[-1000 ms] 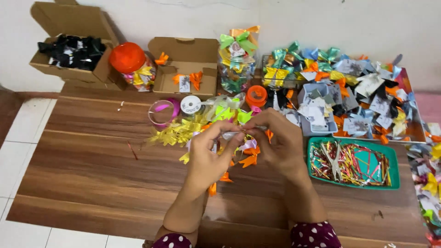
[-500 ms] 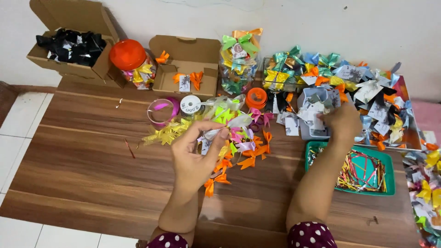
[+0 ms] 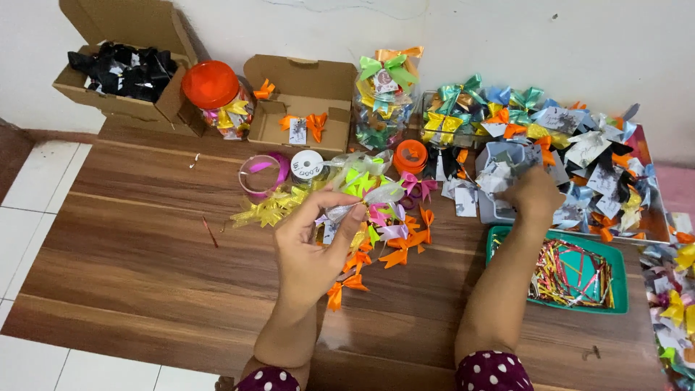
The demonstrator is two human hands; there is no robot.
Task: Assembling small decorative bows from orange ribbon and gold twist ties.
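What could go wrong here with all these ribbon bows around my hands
The right hand digs in the grey container of cards; a tug might spill cards onto the table. The left hand pinches a small silvery bow over the loose bow pile; if dropped, it may get lost there.

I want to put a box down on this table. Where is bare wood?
The wooden table is bare left of the left hand, below the pink ribbon roll, and between both forearms. Crowded: the bow pile at the centre, the green tray and the right side.
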